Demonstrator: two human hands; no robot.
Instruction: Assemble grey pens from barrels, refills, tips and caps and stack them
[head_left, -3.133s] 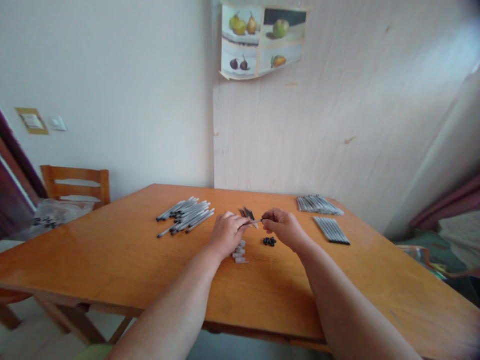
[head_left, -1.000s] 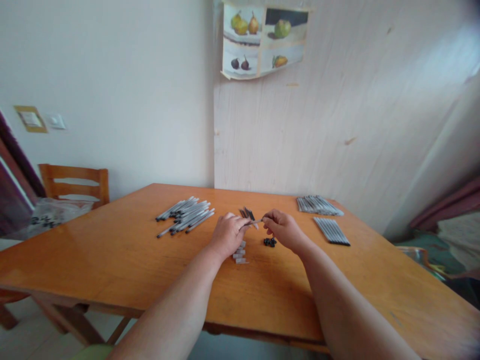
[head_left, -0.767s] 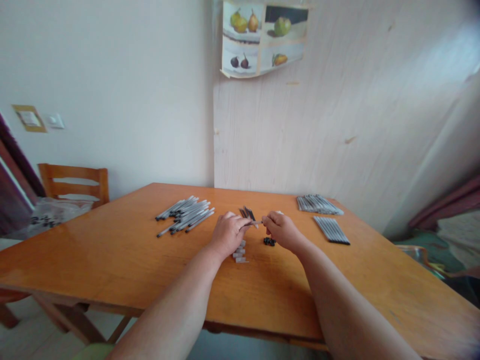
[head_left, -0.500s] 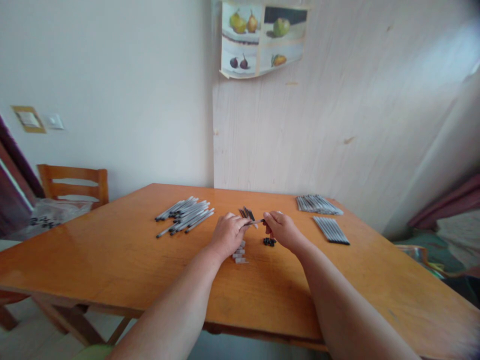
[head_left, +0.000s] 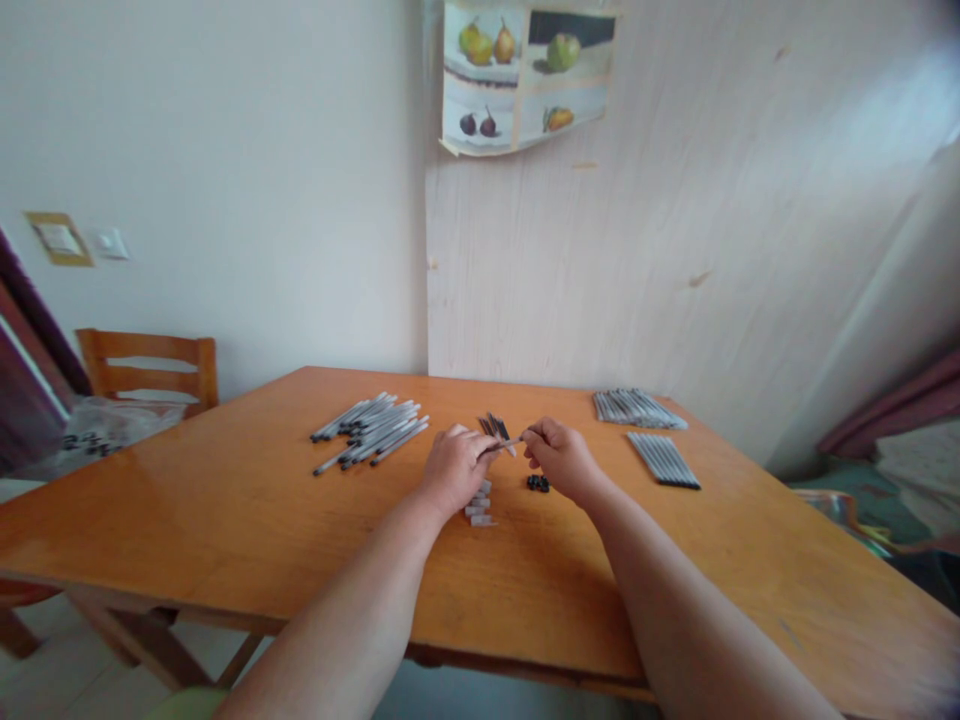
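Note:
Between my hands is a thin pen (head_left: 508,444), lying nearly level above the table. My left hand (head_left: 456,466) is closed round its left part, and the fingers of my right hand (head_left: 553,452) pinch its right end. Which small part the right fingertips cover is hidden. Several dark refills (head_left: 493,426) lie just behind the pen. Below my left hand sit several clear pen caps (head_left: 478,508) in a column, partly covered by the hand. Under my right hand is a small cluster of black plugs (head_left: 538,483).
A loose pile of grey pens (head_left: 375,428) lies left on the wooden table (head_left: 247,530). On the right are a row of pens (head_left: 663,460) and, behind it, a bundle of pens (head_left: 637,408). A wooden chair (head_left: 150,365) with a plastic bag stands at the left.
My right hand has shifted slightly left and up along the pen's end, its fingers curling in more. My left hand has stayed almost still.

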